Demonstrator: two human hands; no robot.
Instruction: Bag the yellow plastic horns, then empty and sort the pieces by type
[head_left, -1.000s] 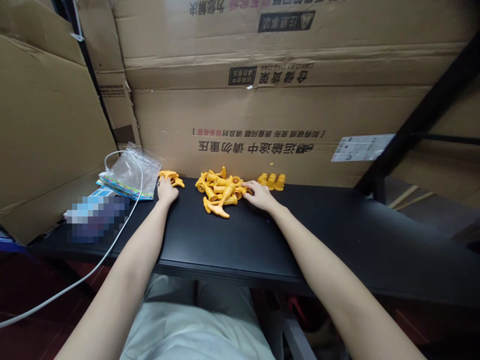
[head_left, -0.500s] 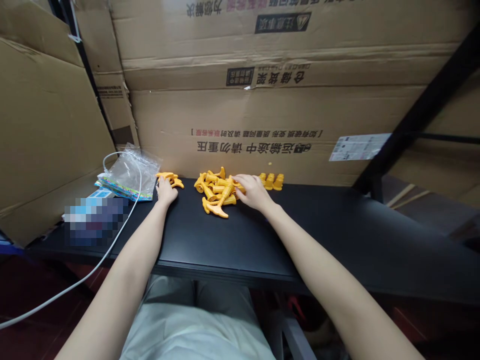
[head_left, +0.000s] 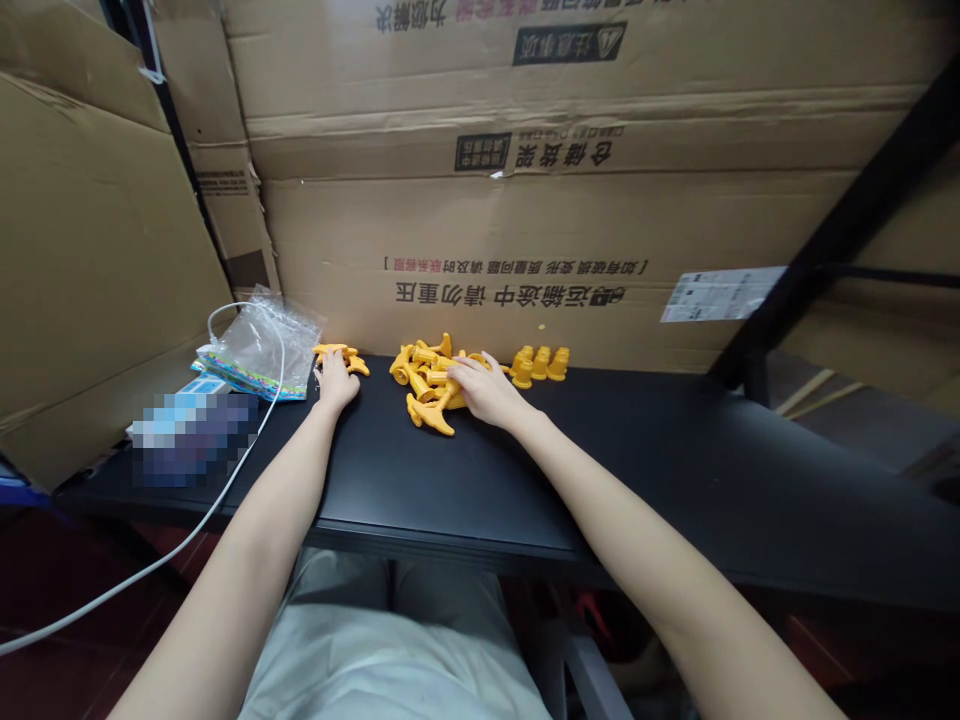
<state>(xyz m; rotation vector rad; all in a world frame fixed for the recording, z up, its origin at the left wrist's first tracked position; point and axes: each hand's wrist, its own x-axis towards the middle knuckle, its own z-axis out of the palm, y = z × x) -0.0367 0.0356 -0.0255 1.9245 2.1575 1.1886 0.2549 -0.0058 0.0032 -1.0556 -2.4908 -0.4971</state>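
Note:
My left hand (head_left: 337,381) rests at a small group of yellow T-shaped plastic pieces (head_left: 355,364), its fingers apart and lying over them. To the right is a loose pile of yellow plastic parts (head_left: 422,360), some tubular and some with curved crossbars. My right hand (head_left: 493,393) is at the pile's right side, fingers bent over the shaft of a T-shaped piece (head_left: 433,417) whose crossbar points towards me. The hand hides part of that shaft. Just beyond my right hand, several short yellow stepped pieces (head_left: 540,365) stand upright in rows.
A clear plastic bag (head_left: 262,345) and a blurred-out blue item (head_left: 196,435) lie at the left on the black tabletop (head_left: 450,490). A white cable (head_left: 247,455) crosses there. Cardboard (head_left: 510,220) walls the back; a black metal post (head_left: 817,240) slants at the right.
My right hand has shifted slightly left and towards me, over the T-shaped piece's shaft, uncovering more of the standing pieces. My left hand has hardly moved.

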